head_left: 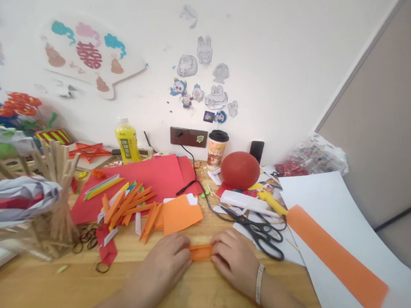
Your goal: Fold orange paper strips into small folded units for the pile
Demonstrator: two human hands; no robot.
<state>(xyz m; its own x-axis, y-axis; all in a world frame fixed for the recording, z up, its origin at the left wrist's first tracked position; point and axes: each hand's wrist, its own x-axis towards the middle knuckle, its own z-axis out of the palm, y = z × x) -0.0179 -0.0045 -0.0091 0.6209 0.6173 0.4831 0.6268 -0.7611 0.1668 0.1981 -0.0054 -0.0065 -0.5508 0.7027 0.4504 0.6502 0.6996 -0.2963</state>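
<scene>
Between my two hands lies a small folded strip of orange paper (pixel 201 253), low over the wooden table (pixel 194 298). My left hand (pixel 167 260) is closed on its left end, fingers curled. At the right end, my right hand (pixel 233 258) pinches the same paper, its fingertips partly hidden. Just beyond them rest flat orange paper sheets (pixel 182 215). A loose pile of folded orange strips (pixel 130 207) spreads to the left. Black scissors (pixel 259 232) lie right of my right hand, blades pointing away to the left.
Red paper (pixel 154 173) lies behind the strips, near a yellow bottle (pixel 127 142). A lidded cup (pixel 216 150) and red balloon (pixel 240 170) stand farther back. A black cable (pixel 198 177) crosses the table. White sheets (pixel 315 200) and a long orange strip (pixel 335 259) cover the right. Wooden sticks (pixel 61 176) crowd the left.
</scene>
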